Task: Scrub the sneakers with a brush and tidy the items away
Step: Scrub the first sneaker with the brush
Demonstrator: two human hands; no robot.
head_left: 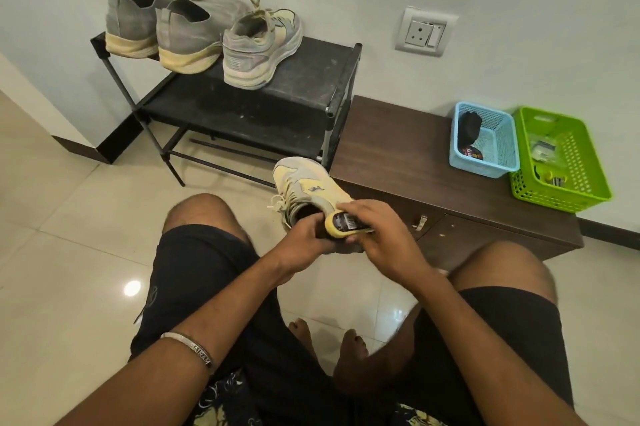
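Two hands meet between your knees: your left hand (304, 235) grips the heel of a pale yellow sneaker (308, 186), and your right hand (377, 235) curls round a yellow-edged brush (343, 223) with a barcode label, unreadable. Your wrist bangle's (188, 347) engraving is too small to read.

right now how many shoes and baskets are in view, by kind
Grey slip-on shoes on the rack: 2
Yellow-grey lace-up sneakers: 2, one on the rack, one held in the hands
Baskets on the cabinet: 2, blue basket and green basket
Total: 6
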